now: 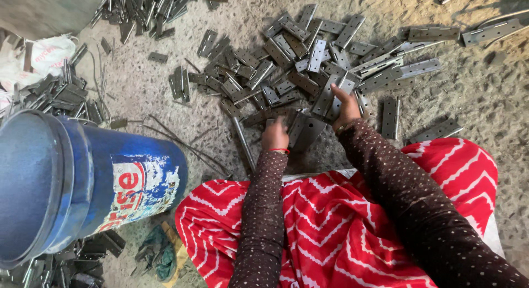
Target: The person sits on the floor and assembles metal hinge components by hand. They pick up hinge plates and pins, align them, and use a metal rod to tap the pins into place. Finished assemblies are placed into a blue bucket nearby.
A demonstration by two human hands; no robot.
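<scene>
Head view: a person seated on a speckled floor [485, 101] works at a heap of metal hinges [297, 62]. The left hand [275, 135], a red bangle at its wrist, curls its fingers on an opened hinge [306, 131] that lies just right of them; whether they fully clasp it is hard to tell. The right hand [347, 106] closes finger and thumb on a hinge leaf [329, 96] standing up from the heap just beyond the knuckles. A thin rod [242, 142] lies just left of the left fingers. Well to their left stands a blue bucket [82, 178]. Red zigzag cloth [341, 227] covers the lap beneath both dotted sleeves.
</scene>
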